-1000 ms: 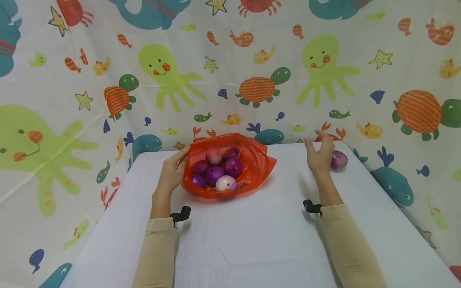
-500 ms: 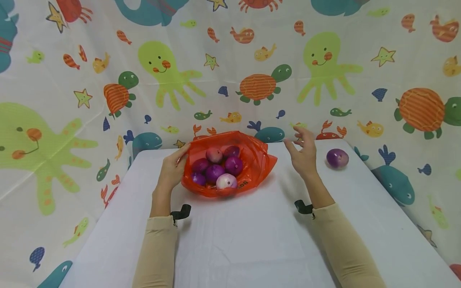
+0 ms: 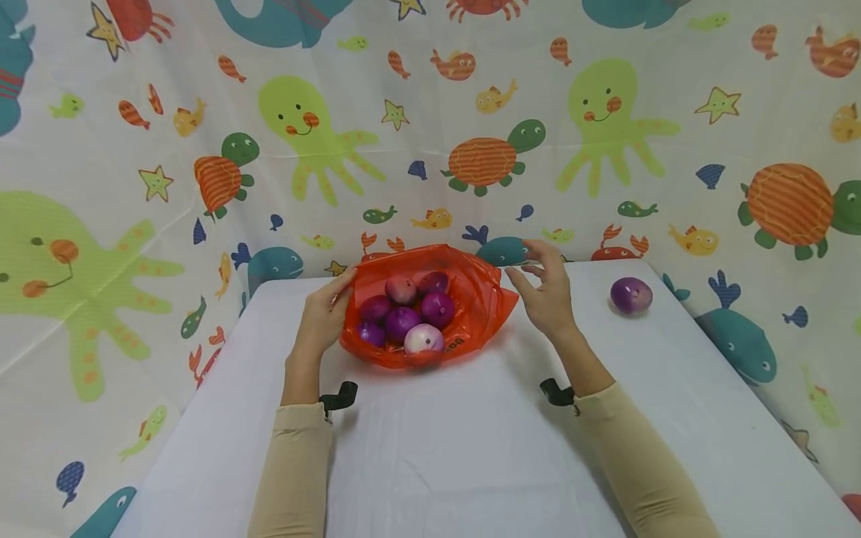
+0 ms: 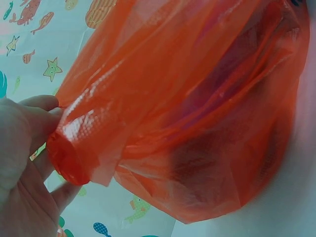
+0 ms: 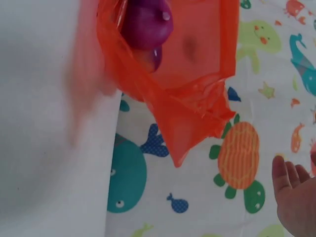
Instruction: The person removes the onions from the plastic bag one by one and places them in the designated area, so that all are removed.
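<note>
An orange-red plastic bag [image 3: 479, 302] lies with its mouth wide apart on the table, showing several purple passion fruits [image 3: 401, 323] inside. My left hand [image 3: 319, 320] grips the bag's left edge; up close in the left wrist view, its fingers [image 4: 42, 114] hold the gathered plastic. Just right of the bag's pointed right end, my right hand [image 3: 551, 299] has thumb and fingers spread, with nothing between them. The right wrist view shows a gap between that hand [image 5: 298, 202] and the bag [image 5: 192, 116]. One more passion fruit [image 3: 631, 296] lies alone at the far right.
A white-covered table [image 3: 437, 441] stretches across the view. Behind it and along both sides hangs a curtain [image 3: 417, 97] printed with sea animals. A small black wrist camera [image 3: 339, 396] sits on the left wrist and another [image 3: 557, 392] on the right.
My right hand has moved left from beside the lone passion fruit to near the bag's right end. My left hand and the bag have stayed in place.
</note>
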A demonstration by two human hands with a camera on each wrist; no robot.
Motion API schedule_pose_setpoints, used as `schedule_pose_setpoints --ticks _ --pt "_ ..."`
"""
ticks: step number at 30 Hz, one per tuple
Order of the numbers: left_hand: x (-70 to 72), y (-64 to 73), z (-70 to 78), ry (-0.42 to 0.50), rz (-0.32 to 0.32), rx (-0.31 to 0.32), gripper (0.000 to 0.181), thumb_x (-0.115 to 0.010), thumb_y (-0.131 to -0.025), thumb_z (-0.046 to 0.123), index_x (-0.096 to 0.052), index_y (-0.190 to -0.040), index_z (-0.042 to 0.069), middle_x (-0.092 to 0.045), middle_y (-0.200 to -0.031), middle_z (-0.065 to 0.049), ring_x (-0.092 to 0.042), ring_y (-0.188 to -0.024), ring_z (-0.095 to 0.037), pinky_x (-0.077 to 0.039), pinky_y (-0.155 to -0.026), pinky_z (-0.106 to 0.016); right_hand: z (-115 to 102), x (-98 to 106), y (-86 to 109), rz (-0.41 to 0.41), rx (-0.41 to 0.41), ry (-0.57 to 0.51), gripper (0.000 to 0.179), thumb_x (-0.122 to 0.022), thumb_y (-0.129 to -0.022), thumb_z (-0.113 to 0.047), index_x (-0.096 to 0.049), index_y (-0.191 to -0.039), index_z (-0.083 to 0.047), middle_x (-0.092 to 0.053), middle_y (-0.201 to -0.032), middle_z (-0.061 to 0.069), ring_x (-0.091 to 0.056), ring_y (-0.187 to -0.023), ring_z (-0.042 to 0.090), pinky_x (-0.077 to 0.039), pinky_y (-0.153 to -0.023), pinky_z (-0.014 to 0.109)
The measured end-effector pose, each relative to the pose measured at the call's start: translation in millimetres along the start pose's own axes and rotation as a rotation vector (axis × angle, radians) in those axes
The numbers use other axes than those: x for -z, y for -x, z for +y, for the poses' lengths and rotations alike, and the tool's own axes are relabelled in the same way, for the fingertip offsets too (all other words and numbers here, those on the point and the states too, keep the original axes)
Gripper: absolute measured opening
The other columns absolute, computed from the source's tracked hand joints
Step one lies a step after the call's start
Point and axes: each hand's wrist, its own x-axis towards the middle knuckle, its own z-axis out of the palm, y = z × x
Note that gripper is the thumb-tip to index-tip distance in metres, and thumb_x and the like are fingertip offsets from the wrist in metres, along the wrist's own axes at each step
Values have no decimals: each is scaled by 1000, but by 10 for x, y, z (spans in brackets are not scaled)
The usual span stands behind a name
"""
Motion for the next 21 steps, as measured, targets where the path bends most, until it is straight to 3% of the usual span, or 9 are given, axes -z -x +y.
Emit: schedule_pose_setpoints --ticks 11,21 --pt "5 -6 10 -1 0 -6 46 -52 -109 13 -52 -155 19 -50 -160 -5 -46 -150 -32 -44 -116 -54 -103 -178 54 -81 28 -13 53 -73 -97 -14 -53 -147 -10 -52 -148 11 -56 -128 25 -55 -106 54" --pt "14 5 27 -2 -7 16 46 -52 -110 15 -50 -155 22 -50 -160 -5 -45 -150 -34 -44 -116 -55 -177 -369 124 -182 40 -76 52 -75 -96 -13 -55 -144 -8 -53 -146 12 -54 -134 40 -54 -104 61"
